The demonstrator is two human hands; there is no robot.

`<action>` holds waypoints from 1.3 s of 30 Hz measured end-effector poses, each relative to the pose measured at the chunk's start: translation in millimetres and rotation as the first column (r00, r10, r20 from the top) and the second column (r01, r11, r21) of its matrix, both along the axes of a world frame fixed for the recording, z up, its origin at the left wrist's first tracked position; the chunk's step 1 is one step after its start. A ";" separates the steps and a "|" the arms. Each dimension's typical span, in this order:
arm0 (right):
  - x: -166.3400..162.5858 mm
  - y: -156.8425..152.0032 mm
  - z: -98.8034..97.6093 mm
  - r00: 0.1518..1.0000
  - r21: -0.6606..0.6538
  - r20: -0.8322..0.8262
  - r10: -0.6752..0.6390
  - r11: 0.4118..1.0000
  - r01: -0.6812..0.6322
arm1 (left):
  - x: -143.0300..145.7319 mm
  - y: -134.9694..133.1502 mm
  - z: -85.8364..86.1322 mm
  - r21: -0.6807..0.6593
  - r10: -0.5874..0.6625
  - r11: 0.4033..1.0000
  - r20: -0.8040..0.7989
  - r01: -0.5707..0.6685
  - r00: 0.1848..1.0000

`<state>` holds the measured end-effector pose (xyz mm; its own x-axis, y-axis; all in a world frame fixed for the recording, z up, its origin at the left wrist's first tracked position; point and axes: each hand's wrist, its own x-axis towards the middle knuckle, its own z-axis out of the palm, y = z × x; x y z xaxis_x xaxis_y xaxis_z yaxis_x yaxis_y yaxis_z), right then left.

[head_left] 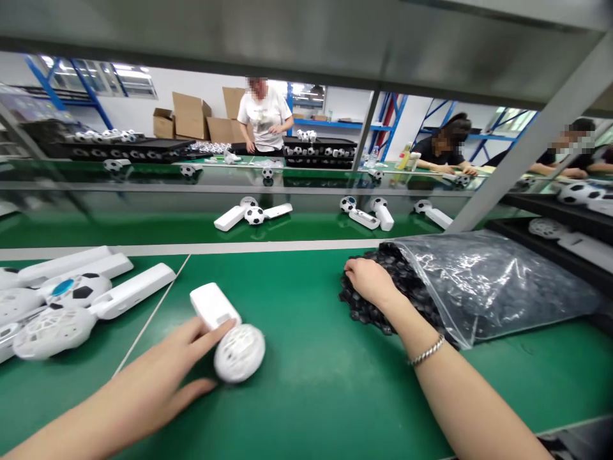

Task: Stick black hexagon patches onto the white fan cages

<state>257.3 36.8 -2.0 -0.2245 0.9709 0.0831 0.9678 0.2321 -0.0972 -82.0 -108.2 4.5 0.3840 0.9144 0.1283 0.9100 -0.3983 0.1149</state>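
A white handheld fan with a round slotted head and a flat handle lies on the green work surface in front of me. My left hand is on it, fingers across the neck and handle, thumb beside the head. To the right, a clear plastic bag lies on its side with dark contents. Small black plastic parts spill from its mouth. My right hand is over these parts with its fingers curled together; whatever is between the fingertips is hidden.
Several white fans with football-patterned heads lie at left. Beyond a pale edge strip, more fans lie on a green belt. Black trays stand at right. A metal shelf hangs overhead. Co-workers are at the far side.
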 end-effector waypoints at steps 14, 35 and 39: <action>-18.8 -15.4 7.5 0.815 0.108 -0.519 0.258 0.966 -0.237 | 108.5 141.4 -0.7 0.056 0.025 0.998 0.046 -0.027 0.999; -37.1 -18.5 -11.5 0.609 0.139 -0.721 0.332 0.929 -0.342 | 109.3 131.9 -5.8 -0.161 -0.027 0.983 0.329 0.084 0.944; -36.8 -15.1 -18.3 0.608 0.119 -0.741 0.286 0.947 -0.299 | 111.8 130.4 -4.6 -0.132 -0.010 0.990 0.295 0.051 0.955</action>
<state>220.5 21.7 -20.2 -0.3659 0.8674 0.3372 0.4478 0.4817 -0.7533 29.9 22.3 -0.1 0.3761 0.9195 0.1140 0.8156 -0.3869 0.4302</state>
